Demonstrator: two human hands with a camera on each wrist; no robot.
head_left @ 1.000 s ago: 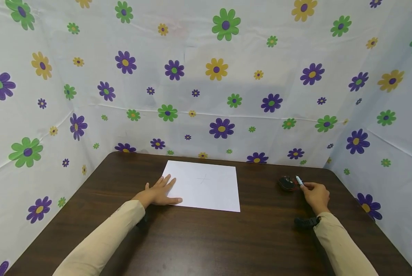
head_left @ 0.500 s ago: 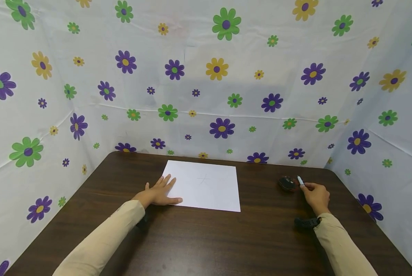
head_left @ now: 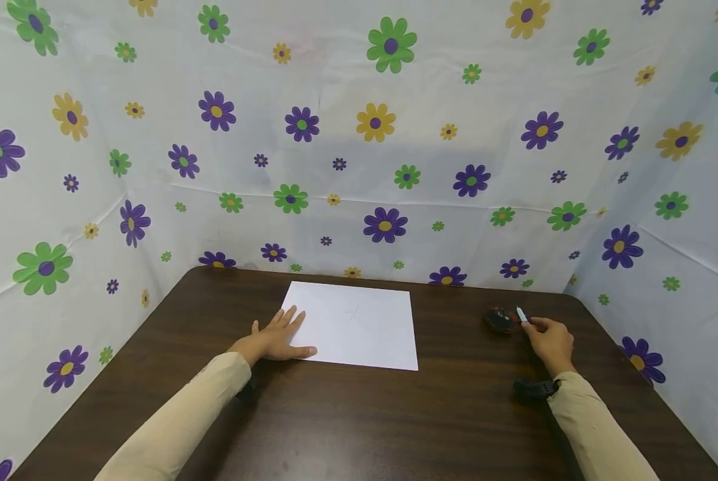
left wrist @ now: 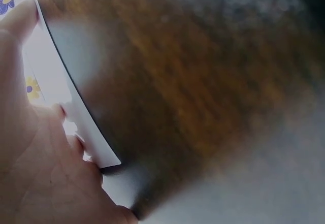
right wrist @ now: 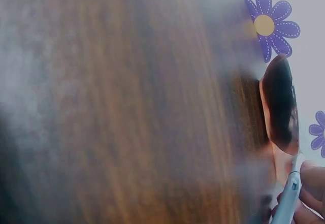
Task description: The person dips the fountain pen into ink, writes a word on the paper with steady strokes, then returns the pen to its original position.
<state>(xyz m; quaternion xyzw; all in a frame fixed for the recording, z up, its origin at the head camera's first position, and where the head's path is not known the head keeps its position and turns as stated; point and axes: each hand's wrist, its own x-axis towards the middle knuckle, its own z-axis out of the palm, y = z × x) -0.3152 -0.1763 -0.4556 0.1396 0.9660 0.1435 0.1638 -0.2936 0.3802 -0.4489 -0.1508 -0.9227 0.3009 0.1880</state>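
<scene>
A white sheet of paper (head_left: 359,327) lies on the dark wooden table, a few thin crossing lines faintly visible on it. My left hand (head_left: 277,337) rests flat on its left edge, fingers spread; the left wrist view shows the palm side and the paper's edge (left wrist: 86,127) close up. Over to the right, my right hand (head_left: 552,342) pinches a slim, light-coloured pen (head_left: 522,316) between thumb and fingers, its pale end pointing up and left. Right beside the pen sits a black computer mouse (head_left: 499,320) with red accents, seen also in the right wrist view (right wrist: 280,107).
The brown table (head_left: 359,421) runs back to a white cloth (head_left: 334,147) printed with flowers, which also hangs along the left and right sides. A dark band (head_left: 534,388) circles the right wrist below the tan sleeve.
The head view has shifted very slightly. Both hands stay where they were, the left on the paper and the right with the pen beside the mouse.
</scene>
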